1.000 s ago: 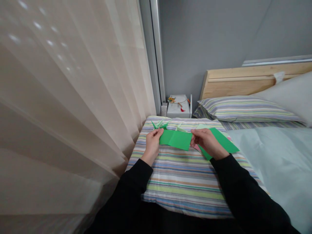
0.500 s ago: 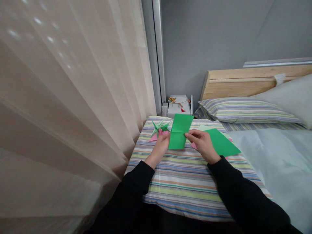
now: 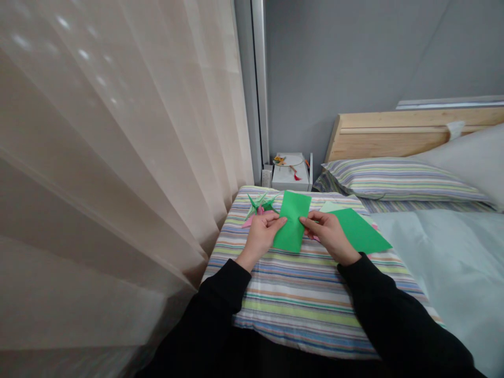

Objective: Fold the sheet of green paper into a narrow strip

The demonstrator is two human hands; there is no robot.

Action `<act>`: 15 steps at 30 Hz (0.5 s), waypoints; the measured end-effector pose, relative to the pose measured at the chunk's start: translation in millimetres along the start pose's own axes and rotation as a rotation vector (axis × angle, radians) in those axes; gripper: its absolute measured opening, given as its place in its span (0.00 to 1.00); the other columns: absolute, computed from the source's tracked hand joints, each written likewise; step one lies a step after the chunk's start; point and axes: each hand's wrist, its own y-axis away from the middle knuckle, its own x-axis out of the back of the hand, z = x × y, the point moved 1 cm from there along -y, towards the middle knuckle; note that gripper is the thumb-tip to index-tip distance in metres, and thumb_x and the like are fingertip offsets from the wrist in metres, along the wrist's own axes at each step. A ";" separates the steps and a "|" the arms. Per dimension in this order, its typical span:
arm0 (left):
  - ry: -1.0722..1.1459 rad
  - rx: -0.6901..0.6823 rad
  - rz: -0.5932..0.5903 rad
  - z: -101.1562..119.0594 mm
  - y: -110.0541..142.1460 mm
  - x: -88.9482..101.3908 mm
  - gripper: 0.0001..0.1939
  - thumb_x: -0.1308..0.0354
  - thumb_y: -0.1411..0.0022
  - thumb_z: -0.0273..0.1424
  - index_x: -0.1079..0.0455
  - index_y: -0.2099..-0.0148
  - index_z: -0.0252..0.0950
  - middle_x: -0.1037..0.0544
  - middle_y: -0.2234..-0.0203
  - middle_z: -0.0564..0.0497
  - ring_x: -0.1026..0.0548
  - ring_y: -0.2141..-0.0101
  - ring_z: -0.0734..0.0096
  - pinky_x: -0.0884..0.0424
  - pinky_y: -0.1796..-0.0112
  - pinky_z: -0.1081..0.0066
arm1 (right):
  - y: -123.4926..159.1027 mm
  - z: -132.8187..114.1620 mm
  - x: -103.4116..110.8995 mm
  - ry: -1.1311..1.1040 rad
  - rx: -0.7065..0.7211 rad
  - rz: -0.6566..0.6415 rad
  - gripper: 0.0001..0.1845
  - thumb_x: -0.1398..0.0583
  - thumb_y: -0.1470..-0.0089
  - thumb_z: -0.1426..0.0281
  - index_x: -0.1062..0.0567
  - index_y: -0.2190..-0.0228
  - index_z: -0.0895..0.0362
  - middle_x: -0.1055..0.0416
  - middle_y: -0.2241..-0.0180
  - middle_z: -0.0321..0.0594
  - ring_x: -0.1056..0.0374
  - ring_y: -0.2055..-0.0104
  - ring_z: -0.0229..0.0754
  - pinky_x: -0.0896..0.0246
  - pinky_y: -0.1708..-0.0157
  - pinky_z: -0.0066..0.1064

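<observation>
A green sheet of paper, folded into a rectangle, is held up over the striped cloth. My left hand pinches its left edge, thumb on the near face. On the opposite edge my right hand grips it between thumb and fingertips. Just behind my left hand lie folded paper figures: green pointed ones and a pink one, partly hidden by the hand. Beside my right wrist a flat green sheet rests on top of paler green and pink paper, of which only edges show.
The striped cloth covers the surface before me. A beige curtain hangs close on the left. Behind stands a small white cabinet with small items on it. To the right is a bed with a striped pillow and wooden headboard.
The folded green paper has tilted and dropped slightly. My left thumb has come round onto its near face. My right hand keeps its hold on the right edge.
</observation>
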 end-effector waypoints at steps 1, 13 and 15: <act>-0.001 0.007 -0.002 0.6 0.6 -0.2 0.15 0.29 0.49 0.41 0.22 0.75 0.33 0.29 0.84 0.54 0.33 0.76 0.71 0.34 0.69 0.69 | -0.2 0.4 0.3 0.006 -0.001 0.003 0.24 0.29 0.57 0.50 0.29 0.78 0.56 0.31 0.84 0.34 0.39 0.83 0.34 0.49 0.81 0.27; 0.028 0.091 -0.023 -4.9 2.0 1.2 0.18 0.28 0.52 0.44 0.23 0.75 0.33 0.23 0.82 0.51 0.29 0.79 0.70 0.35 0.76 0.71 | 3.3 -10.5 -2.4 0.106 0.007 -0.078 0.23 0.30 0.56 0.50 0.25 0.81 0.57 0.29 0.84 0.36 0.39 0.82 0.35 0.44 0.80 0.29; 0.032 0.097 -0.037 -3.6 2.3 0.6 0.19 0.28 0.52 0.46 0.23 0.74 0.33 0.23 0.82 0.51 0.30 0.80 0.71 0.35 0.77 0.71 | 3.5 -10.2 -2.3 0.124 0.007 -0.082 0.23 0.30 0.56 0.51 0.25 0.81 0.57 0.30 0.84 0.36 0.40 0.82 0.35 0.46 0.81 0.29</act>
